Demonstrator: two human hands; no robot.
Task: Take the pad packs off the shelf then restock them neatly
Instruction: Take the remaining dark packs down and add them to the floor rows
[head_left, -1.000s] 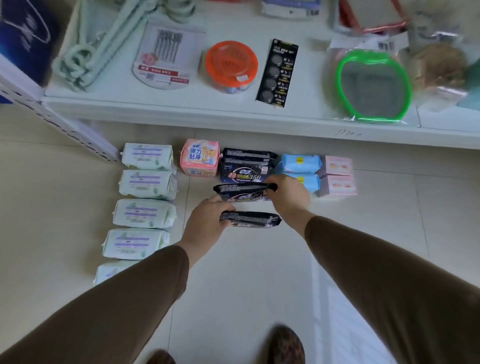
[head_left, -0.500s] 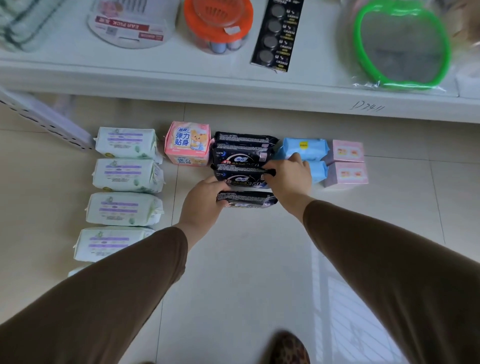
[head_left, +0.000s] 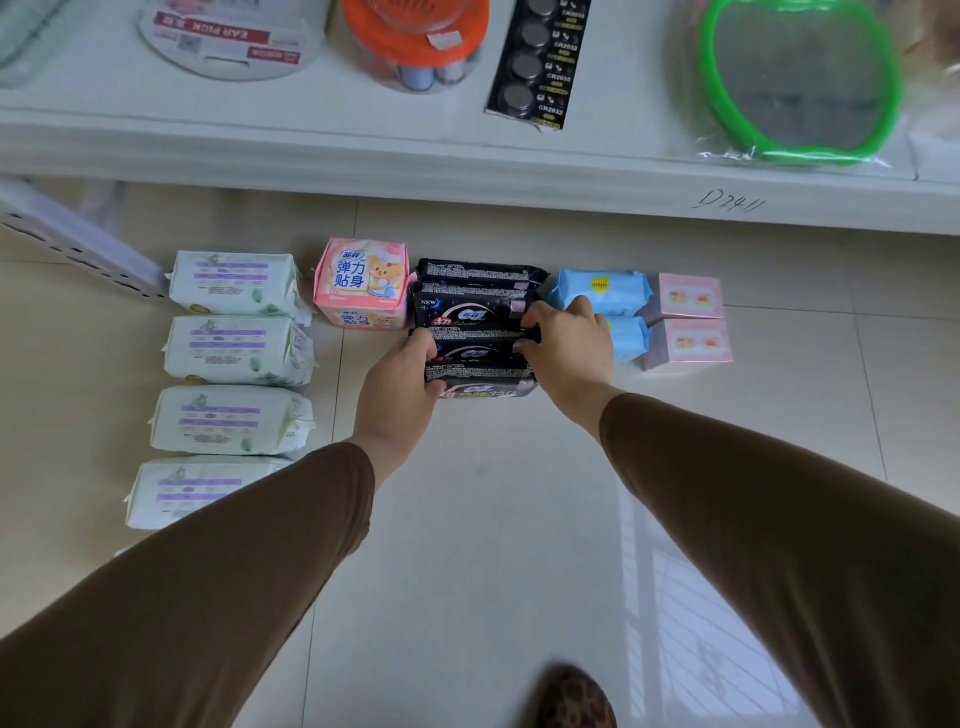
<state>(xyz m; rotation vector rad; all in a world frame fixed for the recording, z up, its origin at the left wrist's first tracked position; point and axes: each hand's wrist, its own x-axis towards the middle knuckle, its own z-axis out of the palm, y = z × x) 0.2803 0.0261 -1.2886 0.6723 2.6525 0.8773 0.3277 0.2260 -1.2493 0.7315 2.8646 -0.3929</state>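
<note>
Both hands worked the row of glossy black plastic pad packs (head_left: 475, 332) on the pale tiled floor (head_left: 467, 519), below the white shelf (head_left: 363, 156). The left hand (head_left: 397, 395) and right hand (head_left: 566, 345) each gripped an end. Squaring them against the pink pack (head_left: 361, 283) looked next.

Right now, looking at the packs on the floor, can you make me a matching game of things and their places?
Things:
1. white packs with purple print
2. pink pack with a cartoon bear
3. black glossy packs
4. light blue packs

Places:
A. between both hands
B. leftmost column
C. just left of the black ones
D. beside the pale pink boxes

Pairs: 1-B, 2-C, 3-A, 4-D
</note>
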